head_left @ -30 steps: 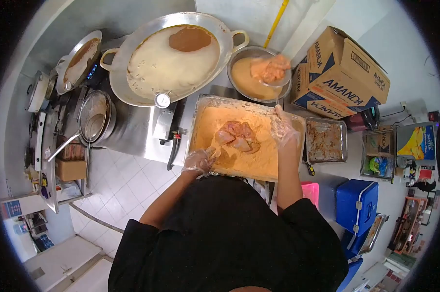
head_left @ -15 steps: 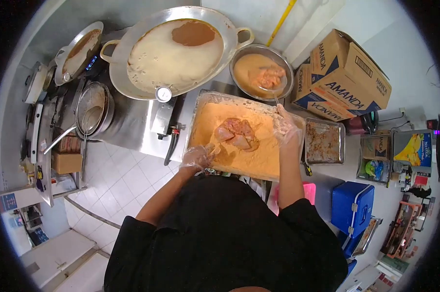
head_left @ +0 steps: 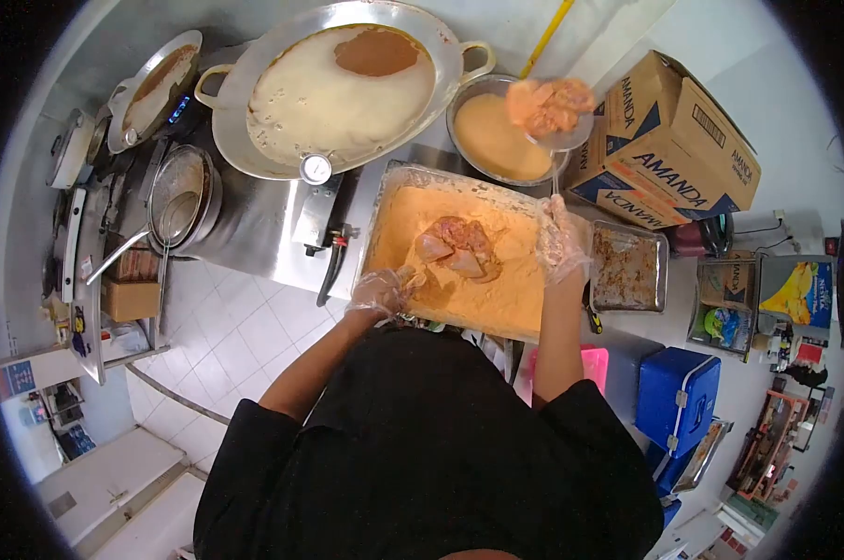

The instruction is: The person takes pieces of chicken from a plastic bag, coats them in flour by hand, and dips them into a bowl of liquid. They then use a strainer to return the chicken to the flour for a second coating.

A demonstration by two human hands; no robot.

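Both my hands wear clear plastic gloves. My right hand (head_left: 560, 240) grips the handle of a wire skimmer (head_left: 551, 119) that is raised over the metal bowl of orange batter (head_left: 485, 135); several battered chicken pieces sit in the skimmer. My left hand (head_left: 382, 292) rests on the near left rim of the rectangular tray of orange flour (head_left: 497, 299), its fingers loosely curled with nothing clearly in them. Raw chicken pieces (head_left: 457, 248) lie on the flour in the tray's middle.
A big wok of foamy oil (head_left: 338, 84) with a thermometer dial (head_left: 316, 168) stands at the back left. A strainer pot (head_left: 179, 205) is to the left, a small metal tray (head_left: 626, 269) and AMANDA cardboard boxes (head_left: 674, 140) to the right, and blue coolers (head_left: 679, 387) below right.
My right hand has lifted the skimmer with chicken up out of the batter bowl, after it dipped down into the batter half a second ago. My left hand stays at the tray's rim.
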